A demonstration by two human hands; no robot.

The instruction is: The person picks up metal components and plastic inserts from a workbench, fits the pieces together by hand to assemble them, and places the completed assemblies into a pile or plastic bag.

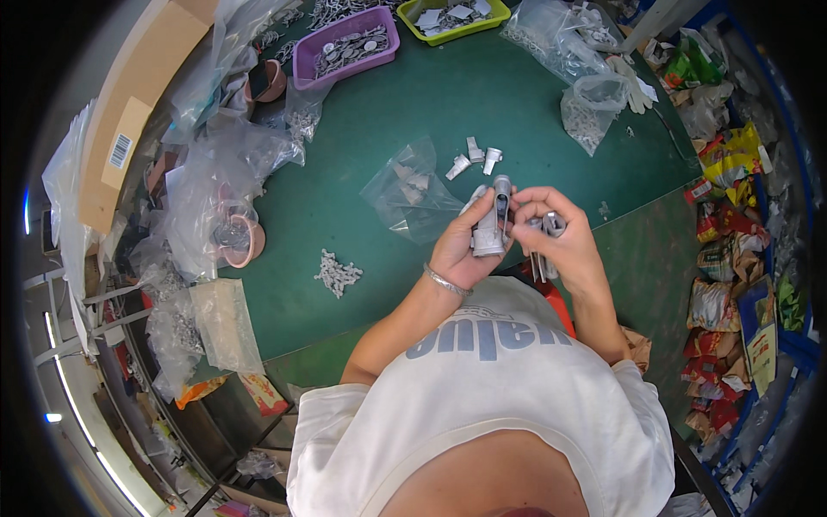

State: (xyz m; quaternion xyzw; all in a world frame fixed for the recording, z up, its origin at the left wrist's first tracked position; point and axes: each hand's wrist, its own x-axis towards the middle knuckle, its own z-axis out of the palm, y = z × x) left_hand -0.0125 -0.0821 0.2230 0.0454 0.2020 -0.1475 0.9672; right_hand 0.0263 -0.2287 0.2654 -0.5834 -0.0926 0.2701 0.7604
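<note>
Green bench (448, 103) fills most of the view, cluttered along its far and left edges; large flat cardboard box (129, 112) leans at the far left; heap of clear plastic bags (215, 172) beside it, some with small metal bits inside; row of colourful packets (732, 258) stacked along the right side, off the bench; purple tray (303, 45) at the far edge holds flat grey metal parts; yellow-green tray (482, 21) right of it holds more parts and white scraps; empty-looking clear bag (409, 194) lies on the bench just left of the hands; knotted bag of small parts (593, 108) farther right, near a white glove (636, 86); left hand (461, 250), bracelet on the wrist, has its grip closed round a grey cast metal part (493, 220), held upright above the near bench edge, close to the chest; right hand (560, 241) has its grip closed on several thinner metal pieces (543, 233), its fingertips touching the top of the cast part; three loose cast pieces (474, 159) lie on the bench just beyond the hands; little pile of small metal bits (338, 274) sits well left of the left wrist.
</note>
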